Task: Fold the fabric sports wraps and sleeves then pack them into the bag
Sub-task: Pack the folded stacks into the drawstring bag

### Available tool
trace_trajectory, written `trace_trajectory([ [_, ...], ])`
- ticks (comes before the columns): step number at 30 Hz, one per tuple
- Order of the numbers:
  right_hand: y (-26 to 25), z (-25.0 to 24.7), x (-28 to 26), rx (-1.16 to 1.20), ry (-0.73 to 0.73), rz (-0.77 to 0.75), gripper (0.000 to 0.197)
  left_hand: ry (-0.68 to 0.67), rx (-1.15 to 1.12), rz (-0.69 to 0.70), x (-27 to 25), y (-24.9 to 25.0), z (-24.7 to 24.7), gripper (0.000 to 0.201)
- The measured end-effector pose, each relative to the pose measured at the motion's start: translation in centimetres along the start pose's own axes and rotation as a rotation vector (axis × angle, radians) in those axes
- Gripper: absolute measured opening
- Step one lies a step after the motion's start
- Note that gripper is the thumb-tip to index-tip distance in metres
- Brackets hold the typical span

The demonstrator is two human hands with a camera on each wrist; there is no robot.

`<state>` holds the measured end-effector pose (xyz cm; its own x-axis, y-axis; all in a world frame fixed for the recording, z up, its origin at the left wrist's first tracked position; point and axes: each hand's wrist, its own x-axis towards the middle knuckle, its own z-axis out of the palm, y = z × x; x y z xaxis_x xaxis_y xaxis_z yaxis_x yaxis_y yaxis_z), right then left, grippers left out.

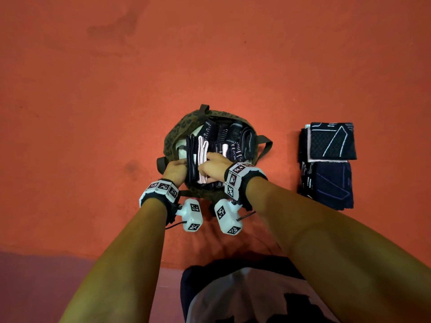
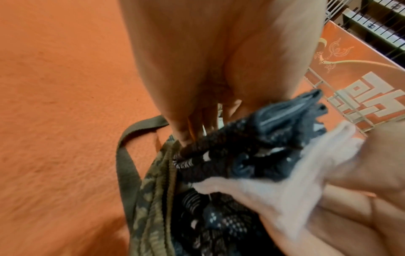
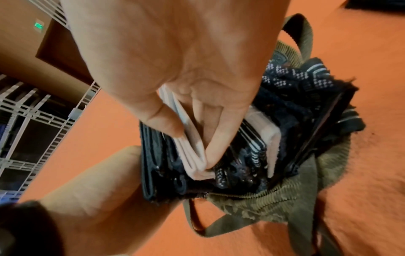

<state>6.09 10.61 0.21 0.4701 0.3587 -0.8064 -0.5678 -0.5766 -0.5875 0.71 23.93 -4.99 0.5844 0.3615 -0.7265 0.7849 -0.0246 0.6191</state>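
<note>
An olive patterned bag [image 1: 177, 131] stands open on the orange surface, packed with folded dark wraps set on edge. My right hand [image 1: 210, 169] reaches into it and pinches a folded pale pink wrap [image 3: 195, 166] between thumb and fingers [image 3: 210, 149]. That pale pink wrap [image 1: 202, 150] sits beside a dark folded stack [image 3: 153, 155]. My left hand [image 1: 179, 167] is at the bag's left rim [image 2: 153, 199]. Its straight fingers [image 2: 186, 136] are pushed down between the rim and the dark wraps. The fingertips are hidden by fabric.
Two folded dark wraps lie right of the bag, one patterned with white lines [image 1: 331, 142] and a navy one [image 1: 331, 185] nearer me. The bag's straps [image 1: 265, 145] trail on the surface. A white wire rack [image 3: 32, 112] and an orange printed panel [image 2: 361, 86] stand beyond.
</note>
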Motion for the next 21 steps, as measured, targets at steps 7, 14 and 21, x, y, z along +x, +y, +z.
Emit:
trace_trajectory([
  [7,1.7,-1.6,1.2,-0.015,0.084,0.012,0.031,-0.116,0.091,0.028,0.5,0.3,1.0,0.029],
  [14,3.1,-2.6,2.1,0.019,0.236,-0.092,0.033,0.003,0.314,-0.023,1.7,-0.5,0.7,0.032],
  [21,1.6,-0.5,2.2,0.062,0.208,-0.209,0.022,0.032,-0.053,0.034,0.8,0.6,-0.4,0.03],
])
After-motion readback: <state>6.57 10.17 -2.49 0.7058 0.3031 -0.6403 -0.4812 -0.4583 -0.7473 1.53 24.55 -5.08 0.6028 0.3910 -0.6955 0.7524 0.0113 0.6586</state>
